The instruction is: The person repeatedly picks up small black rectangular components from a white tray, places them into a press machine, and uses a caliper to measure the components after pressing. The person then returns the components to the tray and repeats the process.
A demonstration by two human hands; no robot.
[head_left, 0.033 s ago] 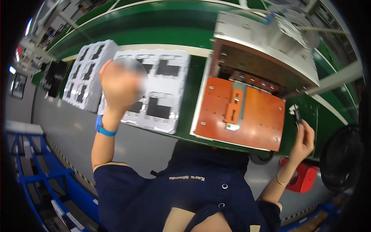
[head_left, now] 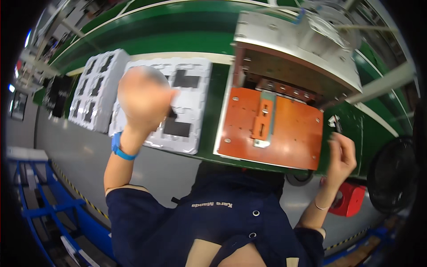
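Note:
My left hand (head_left: 144, 100) is raised over the white plastic tray (head_left: 199, 100), hiding part of it. Blur smears its fingers, so their grip does not show. Flat black pieces (head_left: 177, 129) lie in the tray's pockets, some behind that hand. Right of the machine, my right hand (head_left: 341, 155) has curled fingers close to a small dark stick-like thing (head_left: 339, 127) with a white part at its far end. Whether the fingers hold it is hidden. Between the hands, an orange plate (head_left: 289, 129) bears a narrow orange fixture (head_left: 263, 118) on a greenish strip.
A metal press frame (head_left: 296, 53) stands behind the plate. Further left are a stack of white trays (head_left: 98, 91) and black items (head_left: 58, 95) on the green bench (head_left: 213, 98). A red stool (head_left: 351, 200) and black round object (head_left: 391, 173) stand at right; a blue rack (head_left: 49, 204) stands at lower left.
The whole view has shifted slightly. My right hand's fingers have moved a little left against the dark stick-like thing, which stays in place on the bench. My left hand remains above the tray.

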